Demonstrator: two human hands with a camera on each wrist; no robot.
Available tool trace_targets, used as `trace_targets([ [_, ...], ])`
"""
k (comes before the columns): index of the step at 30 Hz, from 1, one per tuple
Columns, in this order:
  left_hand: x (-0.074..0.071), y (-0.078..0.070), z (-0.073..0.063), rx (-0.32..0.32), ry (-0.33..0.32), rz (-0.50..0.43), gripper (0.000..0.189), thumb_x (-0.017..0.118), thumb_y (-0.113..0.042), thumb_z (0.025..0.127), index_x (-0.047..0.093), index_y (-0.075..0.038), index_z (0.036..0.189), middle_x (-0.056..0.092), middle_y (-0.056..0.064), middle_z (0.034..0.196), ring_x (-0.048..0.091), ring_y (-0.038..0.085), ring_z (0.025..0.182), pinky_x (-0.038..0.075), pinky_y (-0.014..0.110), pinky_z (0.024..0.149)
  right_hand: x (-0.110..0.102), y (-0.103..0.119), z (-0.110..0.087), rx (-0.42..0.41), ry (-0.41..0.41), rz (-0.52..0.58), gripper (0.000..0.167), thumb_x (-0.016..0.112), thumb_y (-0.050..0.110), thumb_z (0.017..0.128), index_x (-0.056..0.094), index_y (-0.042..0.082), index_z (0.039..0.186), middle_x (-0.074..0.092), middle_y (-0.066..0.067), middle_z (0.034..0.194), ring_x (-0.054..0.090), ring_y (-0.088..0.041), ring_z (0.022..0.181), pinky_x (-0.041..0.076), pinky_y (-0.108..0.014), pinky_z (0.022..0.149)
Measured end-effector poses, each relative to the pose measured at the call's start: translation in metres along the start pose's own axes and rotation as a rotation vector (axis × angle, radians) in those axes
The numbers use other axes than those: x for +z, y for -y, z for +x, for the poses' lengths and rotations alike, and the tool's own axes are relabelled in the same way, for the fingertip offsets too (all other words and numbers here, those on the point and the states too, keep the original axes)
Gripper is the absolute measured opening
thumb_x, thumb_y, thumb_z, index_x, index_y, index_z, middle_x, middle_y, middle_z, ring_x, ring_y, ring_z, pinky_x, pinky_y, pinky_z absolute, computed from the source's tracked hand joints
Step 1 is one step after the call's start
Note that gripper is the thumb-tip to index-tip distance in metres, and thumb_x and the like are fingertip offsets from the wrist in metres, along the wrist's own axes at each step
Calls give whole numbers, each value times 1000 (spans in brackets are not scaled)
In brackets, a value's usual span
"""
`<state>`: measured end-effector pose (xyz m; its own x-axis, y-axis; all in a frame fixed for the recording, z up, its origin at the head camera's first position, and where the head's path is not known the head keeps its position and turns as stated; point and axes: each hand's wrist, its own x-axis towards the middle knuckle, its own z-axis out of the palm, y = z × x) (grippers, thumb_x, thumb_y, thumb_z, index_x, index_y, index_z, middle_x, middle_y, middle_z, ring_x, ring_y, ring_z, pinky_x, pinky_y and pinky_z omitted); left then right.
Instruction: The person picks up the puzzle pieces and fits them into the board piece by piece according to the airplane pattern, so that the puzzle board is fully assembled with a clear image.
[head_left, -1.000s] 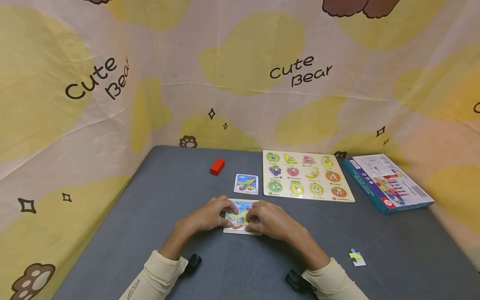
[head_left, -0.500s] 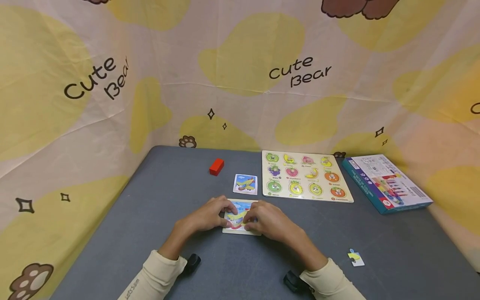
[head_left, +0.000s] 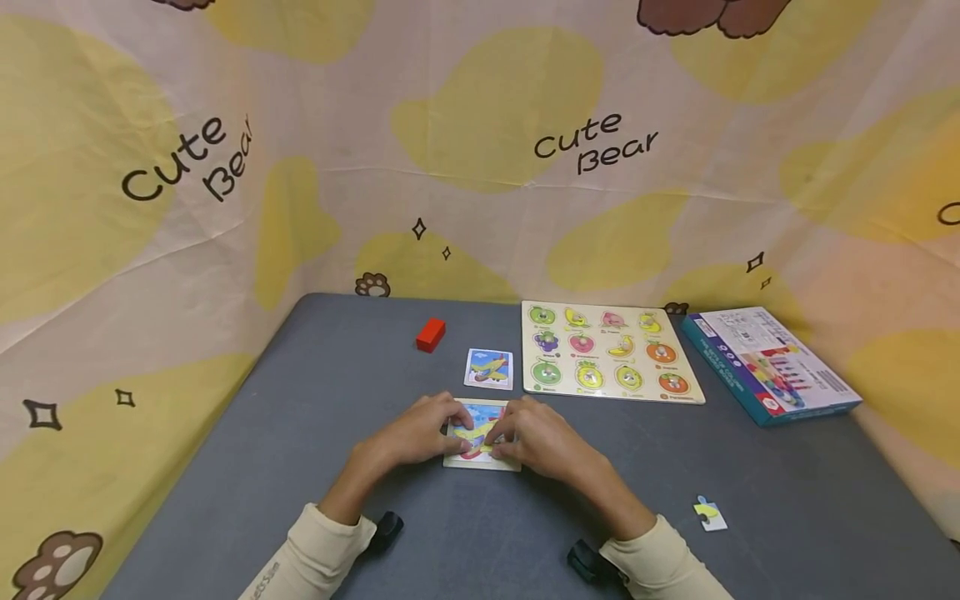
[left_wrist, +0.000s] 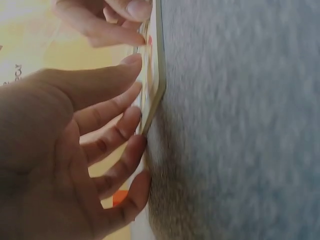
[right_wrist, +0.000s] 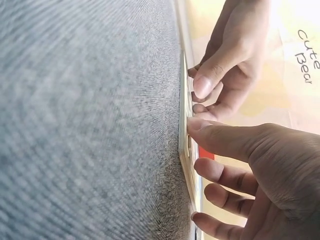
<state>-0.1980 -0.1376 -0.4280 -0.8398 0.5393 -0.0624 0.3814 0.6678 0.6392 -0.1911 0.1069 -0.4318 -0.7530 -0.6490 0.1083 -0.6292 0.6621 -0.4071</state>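
A small jigsaw puzzle in a pale wooden tray (head_left: pixel 480 465) lies flat on the table, its picture a yellow airplane on blue. From the left, my left hand (head_left: pixel 420 429) touches the puzzle's face with thumb and fingertips; its fingers are spread and gently bent in the left wrist view. On the other side, my right hand (head_left: pixel 543 437) presses its thumb (right_wrist: pixel 210 134) and fingertips on the puzzle. Both hands hide part of the picture. A loose jigsaw piece (head_left: pixel 711 514), yellow and white, lies to the right. Behind the tray is a picture card (head_left: pixel 488 369) with a similar airplane.
On the grey table (head_left: pixel 360 358), a red block (head_left: pixel 431 335) sits at the back left. A fruit puzzle board (head_left: pixel 611 354) lies behind and right of the hands, with a teal-edged box (head_left: pixel 772 367) beyond it. A patterned cloth hangs behind and to the left.
Both hands stay at the tray with only slight finger shifts. The whole head view drifts slightly left; the other objects keep their places.
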Motion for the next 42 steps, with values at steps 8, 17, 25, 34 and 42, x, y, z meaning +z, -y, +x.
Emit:
trace_targets([
  [8,9,-11,1,-99,-68,108,27,87,-35,87,71,-19,102,61,-3,106,54,22,102,46,52,87,0,1,0,29,-3,6,11,84,22,92,86,20,102,69,6,97,54,-12,89,44,-31,77],
  [17,15,-12,4,-142,-83,133,28,89,-35,86,68,-22,100,59,-4,106,53,22,101,46,55,87,2,0,-1,33,-8,0,12,84,24,92,85,19,103,68,6,95,54,-11,88,44,-31,76],
  [25,15,-10,5,-73,-82,91,26,90,-30,85,71,-20,100,61,-2,106,51,21,99,45,48,85,-1,-5,-5,43,18,12,18,83,26,93,82,18,110,70,4,102,58,-13,94,49,-36,82],
  [34,17,-8,5,31,-61,37,15,87,-17,88,80,-22,101,61,-1,101,46,20,95,38,38,81,-14,-19,-24,62,22,39,21,80,22,96,80,15,116,68,6,102,59,-11,97,52,-36,88],
  [42,15,-9,5,-3,-29,18,18,86,-18,90,81,-23,106,61,-2,105,47,21,101,39,39,83,-32,-38,-62,124,-30,-2,20,80,24,96,81,19,115,69,12,106,59,-8,99,54,-36,89],
])
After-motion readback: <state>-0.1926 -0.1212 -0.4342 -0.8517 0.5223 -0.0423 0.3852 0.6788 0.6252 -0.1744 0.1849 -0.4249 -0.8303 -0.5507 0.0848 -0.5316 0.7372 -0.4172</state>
